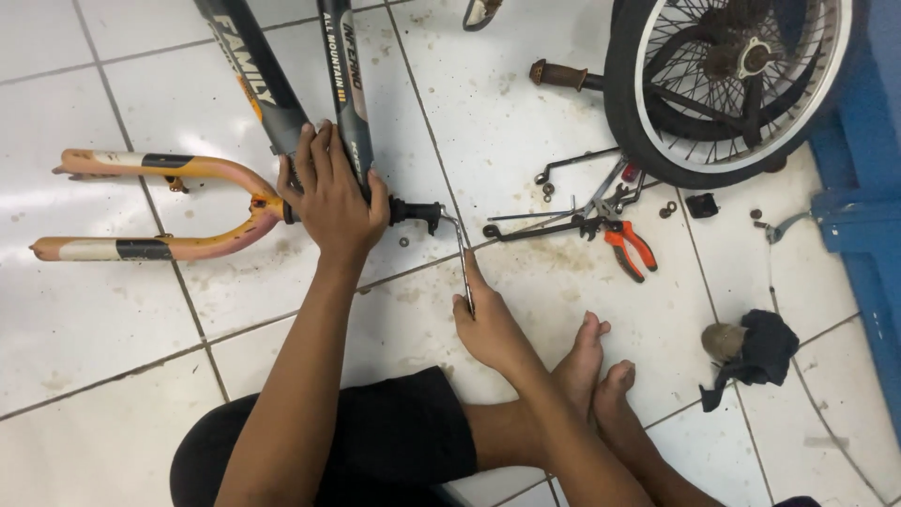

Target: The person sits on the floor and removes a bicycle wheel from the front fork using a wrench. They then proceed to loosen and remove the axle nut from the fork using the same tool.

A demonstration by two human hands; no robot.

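My left hand [330, 192] presses down on the head tube of a dark bicycle frame [267, 80] lying on the white tiled floor. An orange and white front fork [160, 207] sticks out to the left of that hand. A black steering stem [416, 211] pokes out to its right. My right hand [488, 324] grips the long arm of a thin metal hex key [462, 258], whose short end sits in the stem's end.
A bicycle wheel [727, 84] lies at top right beside a blue stand [859, 207]. Orange-handled pliers [627, 246], wrenches, washers and nuts are scattered below the wheel. A black rag [762, 352] lies at right. My bare feet [596, 371] rest on the tiles.
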